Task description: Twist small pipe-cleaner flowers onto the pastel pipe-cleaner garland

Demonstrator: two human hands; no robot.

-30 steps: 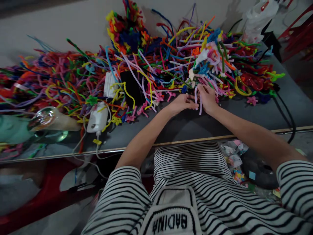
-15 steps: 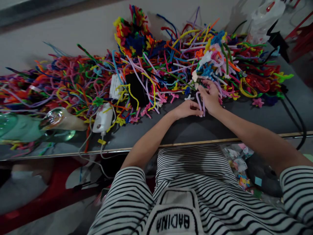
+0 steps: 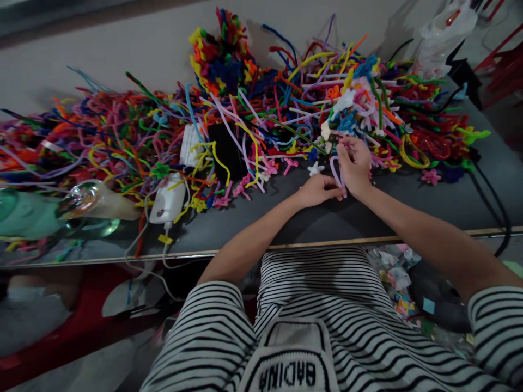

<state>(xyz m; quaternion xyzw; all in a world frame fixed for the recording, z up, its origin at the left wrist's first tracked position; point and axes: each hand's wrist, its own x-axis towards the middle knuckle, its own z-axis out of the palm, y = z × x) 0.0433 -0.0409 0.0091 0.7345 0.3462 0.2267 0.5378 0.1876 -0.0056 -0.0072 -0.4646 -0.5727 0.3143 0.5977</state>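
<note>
Hands on a folded lilac pipe cleaner (image 3: 336, 173), which spans the gap between them at the near part of the surface (image 3: 327, 224). Left hand (image 3: 316, 190): thumb and fingertips pinch its lower end, presumably anchoring it. Right hand (image 3: 357, 167): thumb and curled fingers grip near the upper bend, apparently to keep the fold. White pipe-cleaner flower (image 3: 315, 169): nine o'clock of the fold, close by. Yellow-handled tool (image 3: 415, 164): three o'clock, its working end buried among stems. From where I stand, some right fingertips are hidden; the heap (image 3: 122, 109) toward ten o'clock is cut off.
</note>
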